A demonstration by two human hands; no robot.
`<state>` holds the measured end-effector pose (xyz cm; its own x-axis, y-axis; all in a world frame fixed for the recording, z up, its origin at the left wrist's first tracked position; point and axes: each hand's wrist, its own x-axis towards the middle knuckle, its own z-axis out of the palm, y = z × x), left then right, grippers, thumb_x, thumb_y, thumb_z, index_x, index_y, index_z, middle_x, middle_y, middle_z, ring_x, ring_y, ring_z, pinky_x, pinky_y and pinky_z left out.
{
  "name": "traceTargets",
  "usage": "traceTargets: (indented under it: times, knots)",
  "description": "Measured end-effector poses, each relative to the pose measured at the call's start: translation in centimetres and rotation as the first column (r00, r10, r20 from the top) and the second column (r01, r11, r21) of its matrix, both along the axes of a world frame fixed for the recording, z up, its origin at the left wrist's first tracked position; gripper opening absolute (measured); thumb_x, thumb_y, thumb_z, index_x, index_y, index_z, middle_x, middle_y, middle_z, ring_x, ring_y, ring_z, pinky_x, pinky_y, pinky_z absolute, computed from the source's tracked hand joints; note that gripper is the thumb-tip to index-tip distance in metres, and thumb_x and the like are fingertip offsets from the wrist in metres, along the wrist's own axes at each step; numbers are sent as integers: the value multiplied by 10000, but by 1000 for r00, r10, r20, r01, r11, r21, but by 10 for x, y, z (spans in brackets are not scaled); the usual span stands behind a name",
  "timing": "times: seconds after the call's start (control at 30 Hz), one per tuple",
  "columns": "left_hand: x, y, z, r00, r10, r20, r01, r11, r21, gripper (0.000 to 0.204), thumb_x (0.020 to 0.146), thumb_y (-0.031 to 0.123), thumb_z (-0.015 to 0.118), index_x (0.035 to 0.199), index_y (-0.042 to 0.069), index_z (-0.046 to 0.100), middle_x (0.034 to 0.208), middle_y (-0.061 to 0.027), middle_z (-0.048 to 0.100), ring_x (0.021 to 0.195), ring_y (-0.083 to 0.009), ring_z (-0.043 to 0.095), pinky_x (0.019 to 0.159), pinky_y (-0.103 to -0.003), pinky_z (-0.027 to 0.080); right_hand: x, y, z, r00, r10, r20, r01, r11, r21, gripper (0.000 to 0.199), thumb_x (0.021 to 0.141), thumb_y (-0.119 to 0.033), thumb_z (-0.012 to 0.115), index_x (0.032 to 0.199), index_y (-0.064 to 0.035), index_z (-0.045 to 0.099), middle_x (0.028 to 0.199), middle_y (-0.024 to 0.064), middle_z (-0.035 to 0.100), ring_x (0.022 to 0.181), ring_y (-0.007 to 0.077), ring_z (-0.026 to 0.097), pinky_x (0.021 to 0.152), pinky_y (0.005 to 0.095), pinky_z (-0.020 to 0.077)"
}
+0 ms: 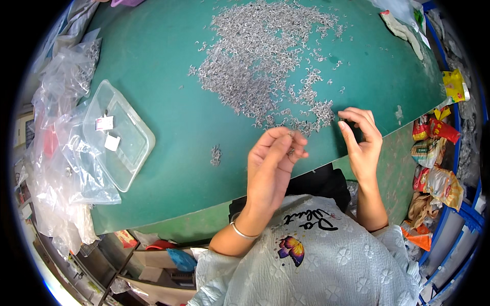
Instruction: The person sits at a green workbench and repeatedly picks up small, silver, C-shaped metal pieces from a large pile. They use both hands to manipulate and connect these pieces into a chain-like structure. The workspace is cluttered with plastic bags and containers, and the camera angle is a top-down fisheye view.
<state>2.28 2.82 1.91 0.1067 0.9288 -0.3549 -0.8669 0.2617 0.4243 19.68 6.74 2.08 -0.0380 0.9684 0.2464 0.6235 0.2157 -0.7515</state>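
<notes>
A broad heap of small silver C-shaped metal pieces point(255, 56) spreads over the green table, with loose ones trailing toward me. At its near edge, my left hand point(270, 163) is closed, thumb against the fingers. A few of the metal pieces show between these fingers. My right hand point(363, 140) is to the right of the heap's near end, thumb and forefinger brought together and the other fingers curled. Whatever lies between those tips is too small to make out. A little separate cluster of metal pieces point(216, 155) lies left of my left hand.
A clear plastic tray point(133, 148) with small white labels stands on the left of the green table point(168, 112). Clear plastic bags point(56, 117) crowd the left edge. A pale glove point(401, 33) lies at far right. Colourful packets point(434, 137) hang by a blue rack.
</notes>
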Motion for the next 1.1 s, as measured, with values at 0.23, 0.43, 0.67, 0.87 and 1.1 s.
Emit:
traceTargets:
  times: [0.23,0.43,0.67,0.87,1.1]
  knots:
    - [-9,-7,-4,1000,23,-8,-22,999,39,79,772,70,422,827,24,453,817,-141,504,695,-174,412,603,-284,349,3,-9,-12,994,31,106,-54,974,219,134,708,32,629,841,21,625,826,114,596,775,236,536,704,310,428]
    - [-17,-17,2,998,51,-42,-53,998,-44,96,776,69,414,834,8,459,741,-113,465,649,-160,377,561,-257,319,10,-24,-14,999,33,18,-36,959,282,96,707,44,621,802,31,620,787,113,589,732,228,545,664,305,433]
    - [-21,-33,-1,993,45,-112,-51,998,-47,156,882,48,381,953,-6,509,693,-61,446,595,-90,341,521,-211,304,5,-90,-65,768,640,43,-634,767,-98,147,677,-88,681,769,1,609,794,81,587,768,250,551,680,327,449]
    - [-25,-46,3,986,138,-92,-140,990,-26,157,869,24,423,992,-14,513,776,-68,477,635,-97,383,559,-214,350,-23,-92,-99,674,613,412,-559,788,-259,321,644,-155,698,910,6,617,1002,112,554,1062,278,458,956,424,296]
    - [-33,-55,0,982,169,-85,-170,985,-4,153,849,3,451,987,-18,513,817,-78,491,666,-106,410,599,-217,377,-35,-94,-121,513,626,588,-515,772,-373,261,659,-133,616,876,12,626,989,135,563,1042,266,481,937,412,320]
